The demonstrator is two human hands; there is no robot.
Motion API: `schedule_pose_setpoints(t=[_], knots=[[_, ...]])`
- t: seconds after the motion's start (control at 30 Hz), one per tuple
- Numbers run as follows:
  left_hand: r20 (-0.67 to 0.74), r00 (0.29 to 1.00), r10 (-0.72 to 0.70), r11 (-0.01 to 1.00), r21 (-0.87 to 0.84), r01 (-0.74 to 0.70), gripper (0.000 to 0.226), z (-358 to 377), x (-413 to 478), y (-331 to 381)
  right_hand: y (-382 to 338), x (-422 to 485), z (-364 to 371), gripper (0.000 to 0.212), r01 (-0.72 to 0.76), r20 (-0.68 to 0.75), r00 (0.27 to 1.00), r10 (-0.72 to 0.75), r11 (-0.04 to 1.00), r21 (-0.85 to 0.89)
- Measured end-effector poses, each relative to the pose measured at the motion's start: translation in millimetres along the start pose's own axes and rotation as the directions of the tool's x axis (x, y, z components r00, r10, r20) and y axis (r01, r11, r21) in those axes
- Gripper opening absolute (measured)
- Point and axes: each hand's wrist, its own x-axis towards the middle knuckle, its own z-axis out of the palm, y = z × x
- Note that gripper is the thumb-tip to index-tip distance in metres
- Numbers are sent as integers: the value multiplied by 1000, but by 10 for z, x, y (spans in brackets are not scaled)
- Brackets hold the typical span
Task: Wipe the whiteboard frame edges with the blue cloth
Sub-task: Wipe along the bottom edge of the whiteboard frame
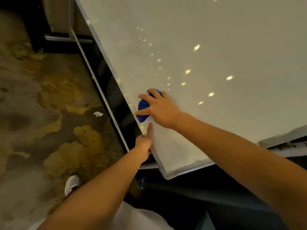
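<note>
A large whiteboard point(199, 47) fills the upper right of the view, its pale surface reflecting small ceiling lights. Its light frame edge point(106, 52) runs diagonally from top centre down to a rounded corner point(167, 176). My right hand point(159, 108) presses a bunched blue cloth point(142, 110) against that left frame edge, fingers spread over it. Just below, my left hand point(144, 141) grips the same edge, thumb lying on the board face and fingers wrapped behind.
A stained, patchy floor point(41, 97) lies to the left, with a small white scrap point(98, 114) on it. A white rail point(93, 72) and dark base run alongside the board. My white shoe point(71, 184) shows at the bottom left.
</note>
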Motion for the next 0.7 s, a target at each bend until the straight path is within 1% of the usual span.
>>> schedule_pose_setpoints(t=[0.03,0.1,0.17,0.2,0.23,0.27,0.3,0.33,0.37,0.4,0.43,0.47,0.5,0.53,0.57,0.6,0.63,0.67,0.7], knots=[[-16,1000,5,1000,5,-4,72,-5,1,17,52,128,7,50,77,43,996,-74,995,-69],[-68,998,-1,1000,9,2,67,-20,-14,10,86,360,38,47,211,143,971,-191,967,-141],[-110,994,19,998,60,-13,55,-31,-10,-13,59,506,81,49,291,213,942,-259,947,-138],[-138,989,51,998,51,-44,43,-40,-6,-36,2,564,130,50,359,245,914,-322,925,-125],[-148,985,86,996,-25,-90,30,-59,36,-62,-77,596,192,48,453,293,866,-405,884,-116],[-116,986,117,958,-249,-143,23,-59,43,-73,-137,587,272,46,545,347,803,-485,833,-97],[-101,981,166,867,-458,-194,24,-32,44,-65,-165,565,359,43,622,394,734,-553,781,-63],[-107,976,190,734,-645,-214,27,-6,59,-82,-143,560,419,42,690,425,664,-615,724,-30],[-99,975,197,647,-734,-205,28,23,84,-99,-63,602,436,40,743,435,608,-665,670,-14],[-121,973,195,659,-719,-222,34,73,97,-121,54,719,426,39,786,427,572,-701,617,-39],[-163,972,170,739,-631,-235,51,107,115,-166,180,877,388,40,793,409,584,-701,600,-104],[-250,958,141,862,-444,-243,75,177,129,-225,323,1047,341,42,766,376,634,-676,614,-189],[-369,920,131,947,-227,-226,94,240,96,-258,433,1222,256,43,703,337,709,-619,657,-272],[-468,869,160,973,-76,-220,105,283,87,-276,502,1350,181,44,614,301,788,-537,718,-327],[-510,841,183,973,-29,-229,109,328,94,-292,496,1398,180,45,553,286,832,-476,753,-356],[-525,830,188,967,-52,-251,110,363,105,-321,422,1366,225,45,567,319,821,-473,745,-352],[-540,818,197,957,-77,-281,107,410,128,-341,350,1259,343,44,637,375,765,-523,702,-319],[-571,790,223,942,-83,-326,103,487,115,-389,294,1102,492,42,719,412,689,-597,636,-281],[-578,782,232,934,-93,-346,101,540,125,-439,254,947,618,42,785,467,608,-642,575,-231]])
